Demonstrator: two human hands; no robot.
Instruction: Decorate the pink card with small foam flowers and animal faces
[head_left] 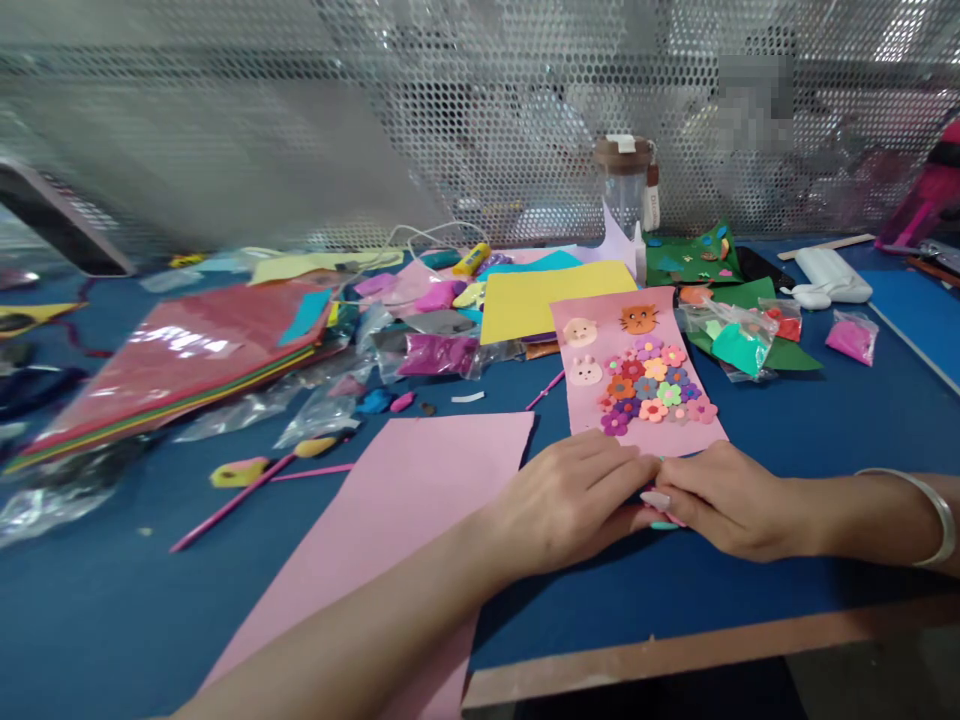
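Note:
My left hand (pixel 574 500) and my right hand (pixel 739 500) meet just in front of a pink decorated card (pixel 637 439). The fingers of both are closed together at the tips. Bits of pink and teal show between them, but whatever they pinch is mostly hidden. Clay flowers (pixel 654 390) in many colours crowd the card, below an orange cat face (pixel 638 319), a pale animal face (pixel 580 332) and a white bunny face (pixel 586 371). Under my left forearm lies a plain pink sheet (pixel 420 490).
A pink stick (pixel 232 503) and a yellow-pink clay piece (pixel 238 472) lie left. Behind are a yellow sheet (pixel 559 300), bagged purple clay (pixel 438 355) and bagged green clay (pixel 742 347). A lidded cup (pixel 624 185) stands by the perforated metal screen (pixel 495 120). The table edge (pixel 675 640) runs close in front.

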